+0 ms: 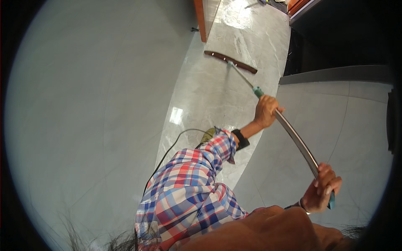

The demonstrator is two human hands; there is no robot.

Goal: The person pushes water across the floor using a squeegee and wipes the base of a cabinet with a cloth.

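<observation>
A long metal pole with green plastic fittings runs from the lower right up to a narrow dark brown floor-tool head (230, 61); whether it is a squeegee or a broom I cannot tell. The head lies across the glossy marbled floor. My left hand (267, 108), with a black band at the wrist, is closed round the pole just behind the green collar (258, 91). Nearer my face, my right hand (323, 188) grips the pole by its green end (331, 200). A shoe (207, 137) shows beyond my checked sleeve.
Grey tiled walls (94, 103) flank the marbled floor (194, 103). An orange-brown wooden edge (201, 22) juts in at the upper left of the floor. On the right is a dark recess (339, 40) with a grey ledge (336, 73). A black cable (169, 150) loops beside my sleeve.
</observation>
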